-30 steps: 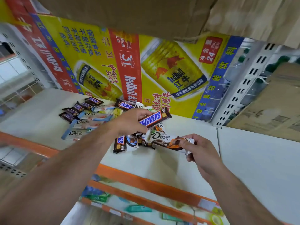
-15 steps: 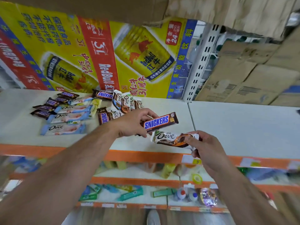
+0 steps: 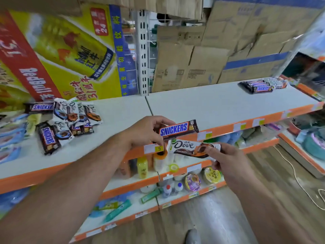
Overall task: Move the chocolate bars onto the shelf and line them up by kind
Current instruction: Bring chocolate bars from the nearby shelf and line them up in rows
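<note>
My left hand (image 3: 146, 131) grips a brown Snickers bar (image 3: 177, 129) by its left end, held in the air over the shelf's orange front edge. Just below it, my right hand (image 3: 226, 155) pinches the right end of a white Dove bar (image 3: 186, 147). A loose heap of Snickers and Dove bars (image 3: 68, 120) lies on the white shelf (image 3: 202, 104) at the left. At the shelf's far right end lies a neat group of Snickers bars (image 3: 258, 87), with white-wrapped bars behind it.
A yellow and red Red Bull poster (image 3: 58, 55) backs the left shelf bay. Cardboard boxes (image 3: 211, 55) stand behind the right bay. Lower shelves hold small bottles, tape rolls and tubs (image 3: 193, 182). A cable (image 3: 297, 178) lies on the wooden floor at the right.
The view has swung to the right. Both hands have carried their bars away from the heap, out past the shelf's front edge. The far-right group of bars has come into sight.
</note>
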